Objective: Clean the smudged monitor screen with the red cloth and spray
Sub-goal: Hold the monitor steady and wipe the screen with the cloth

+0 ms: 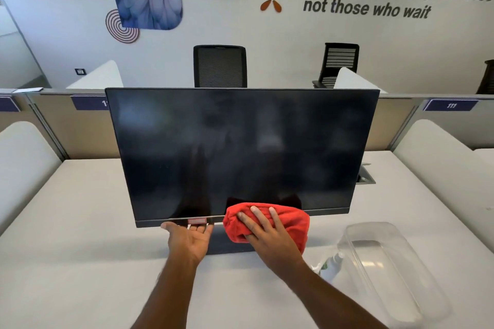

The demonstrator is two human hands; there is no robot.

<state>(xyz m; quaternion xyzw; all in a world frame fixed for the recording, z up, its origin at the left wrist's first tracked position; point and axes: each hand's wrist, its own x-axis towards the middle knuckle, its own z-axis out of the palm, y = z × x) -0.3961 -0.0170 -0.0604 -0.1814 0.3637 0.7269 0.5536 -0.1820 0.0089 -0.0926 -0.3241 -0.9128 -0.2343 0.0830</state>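
A black monitor (240,147) stands on the white desk, its dark screen hazy with smudges. My right hand (267,232) presses a bunched red cloth (291,219) flat-fingered against the monitor's bottom edge, right of centre. My left hand (189,238) is palm up under the bottom bezel, fingers touching it beside the small red logo. A spray bottle (330,267) lies on the desk at the right, partly hidden behind my right forearm and a clear plastic bin.
A clear plastic bin (387,270) sits on the desk (80,235) to the right. Padded dividers flank the desk on both sides. A cable port (366,176) shows behind the monitor's right edge. Two office chairs stand beyond the partition.
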